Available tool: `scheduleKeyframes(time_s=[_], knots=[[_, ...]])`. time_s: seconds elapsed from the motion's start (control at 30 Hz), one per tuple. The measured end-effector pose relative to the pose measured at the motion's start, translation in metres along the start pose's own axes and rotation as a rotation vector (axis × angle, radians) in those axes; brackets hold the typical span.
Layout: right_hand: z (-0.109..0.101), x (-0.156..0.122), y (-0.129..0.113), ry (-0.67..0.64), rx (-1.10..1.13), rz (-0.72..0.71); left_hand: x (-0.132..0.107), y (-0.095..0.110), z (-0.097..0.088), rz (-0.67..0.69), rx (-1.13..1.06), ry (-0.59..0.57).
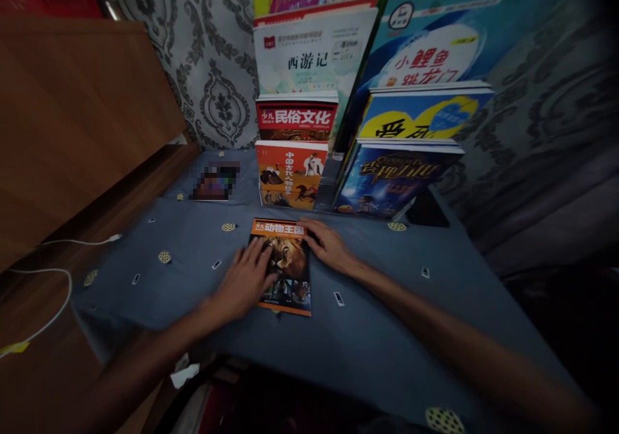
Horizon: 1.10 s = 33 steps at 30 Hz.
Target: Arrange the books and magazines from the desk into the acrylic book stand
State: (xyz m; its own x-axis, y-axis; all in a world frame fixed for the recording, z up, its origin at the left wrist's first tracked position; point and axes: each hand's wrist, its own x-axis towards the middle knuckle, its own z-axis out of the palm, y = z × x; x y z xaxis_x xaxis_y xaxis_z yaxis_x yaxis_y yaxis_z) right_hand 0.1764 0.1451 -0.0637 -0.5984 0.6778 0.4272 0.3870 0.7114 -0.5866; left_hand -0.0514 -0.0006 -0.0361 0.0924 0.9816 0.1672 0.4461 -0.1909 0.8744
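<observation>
A thin book [293, 260] with a lion on its dark cover and orange bands at top and bottom lies flat on the table. My left hand [249, 273] rests on its left side, fingers spread over the cover and partly hiding the picture. At the upper right corner is my right hand [329, 247], its fingers stretched out along the book's top and right edges. Neither hand lifts the book. Just behind it stands an orange book [291, 175] in a rack, beside a dark blue book [391, 179].
Several books stand in tiers behind, including a red one [297, 118] and a white one [309, 50]. A pixelated item [215, 181] lies at the back left of the blue-grey tablecloth [377, 337]. A white cable [82, 242] and a wooden cabinet [82, 131] are on the left.
</observation>
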Motion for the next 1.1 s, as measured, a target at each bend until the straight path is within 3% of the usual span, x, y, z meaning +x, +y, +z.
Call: scheduleKeyframes(time_s=[0.1,0.17,0.43,0.63,0.83,1.1], knots=[[-0.002,0.007,-0.002,-0.025,0.000,-0.012,0.008,-0.008,-0.015,0.070,0.345,-0.017],[-0.006,0.012,-0.002,-0.046,0.010,-0.014,0.015,-0.011,-0.017,0.090,0.440,-0.033],[-0.017,-0.001,0.003,-0.035,0.032,0.020,0.058,-0.011,-0.019,0.138,0.484,-0.052],[-0.015,-0.006,0.004,-0.033,0.007,-0.016,0.092,-0.016,-0.012,0.319,0.602,-0.154],[-0.013,-0.005,0.004,-0.050,-0.026,-0.036,0.085,-0.009,-0.006,0.462,0.729,-0.236],[-0.012,-0.006,-0.001,-0.069,-0.054,-0.042,0.058,0.014,-0.007,0.517,0.674,-0.428]])
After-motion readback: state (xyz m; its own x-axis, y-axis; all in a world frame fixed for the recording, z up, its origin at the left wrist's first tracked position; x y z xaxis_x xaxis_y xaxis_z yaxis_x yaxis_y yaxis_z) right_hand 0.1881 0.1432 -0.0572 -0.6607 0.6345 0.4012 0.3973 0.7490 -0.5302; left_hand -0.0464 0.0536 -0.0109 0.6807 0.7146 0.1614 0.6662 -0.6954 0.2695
